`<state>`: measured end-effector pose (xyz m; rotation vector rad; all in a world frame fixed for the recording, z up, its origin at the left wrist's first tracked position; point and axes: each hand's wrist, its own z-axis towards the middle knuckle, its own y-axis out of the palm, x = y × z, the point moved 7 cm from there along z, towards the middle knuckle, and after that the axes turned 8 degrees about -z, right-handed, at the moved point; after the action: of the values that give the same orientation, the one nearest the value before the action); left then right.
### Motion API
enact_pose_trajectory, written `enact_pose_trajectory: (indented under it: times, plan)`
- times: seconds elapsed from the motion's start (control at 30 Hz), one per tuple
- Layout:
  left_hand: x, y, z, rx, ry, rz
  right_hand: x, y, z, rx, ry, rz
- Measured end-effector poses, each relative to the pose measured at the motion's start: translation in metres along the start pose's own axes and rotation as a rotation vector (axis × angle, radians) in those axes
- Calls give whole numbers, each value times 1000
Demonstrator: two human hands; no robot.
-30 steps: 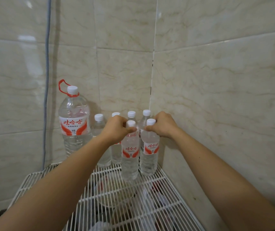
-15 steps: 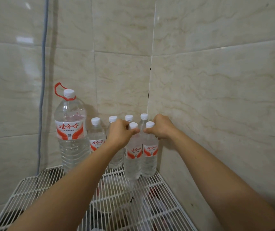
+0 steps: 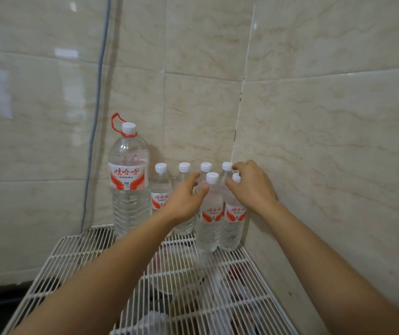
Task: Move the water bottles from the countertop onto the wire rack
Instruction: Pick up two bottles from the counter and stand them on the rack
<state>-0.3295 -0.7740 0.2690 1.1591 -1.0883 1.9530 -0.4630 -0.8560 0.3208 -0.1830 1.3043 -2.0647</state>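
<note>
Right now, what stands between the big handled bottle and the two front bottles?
In the head view, small bottles of the back row, partly hidden by the left hand.

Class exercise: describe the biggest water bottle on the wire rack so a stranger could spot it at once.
Start at the white wire rack in the tiled corner. A row of bottles stands along its back edge; take the leftmost one, the large bottle. It towers over the small bottles beside it and alone has a red carry loop at its cap.

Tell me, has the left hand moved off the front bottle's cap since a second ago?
Yes. The left hand has opened and dropped back left of the front left bottle, whose white cap now shows bare on the wire rack.
</note>
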Motion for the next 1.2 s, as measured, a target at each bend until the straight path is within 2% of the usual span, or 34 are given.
enact_pose_trajectory:
  times: [0.1,0.2,0.37,0.47,0.63,0.97,1.2]
  plan:
    - [-11,-27,-32,88,25,100,-30,11,-21,48,-69,97]
    - [-35,-67,-73,136,39,253,-72,46,-50,-29,-117,169]
    - [-114,-158,-160,181,-145,541,-172,123,-125,-281,-199,173]
    - [-153,-222,-232,187,-252,625,-250,157,-179,-395,-274,167]
    - [-198,-346,-360,263,-399,744,-395,180,-266,-444,-404,149]
    - [-257,-547,-612,502,-798,709,-661,234,-437,-690,-753,143]
    - [-296,-651,-724,680,-1003,646,-805,270,-508,-811,-932,152]
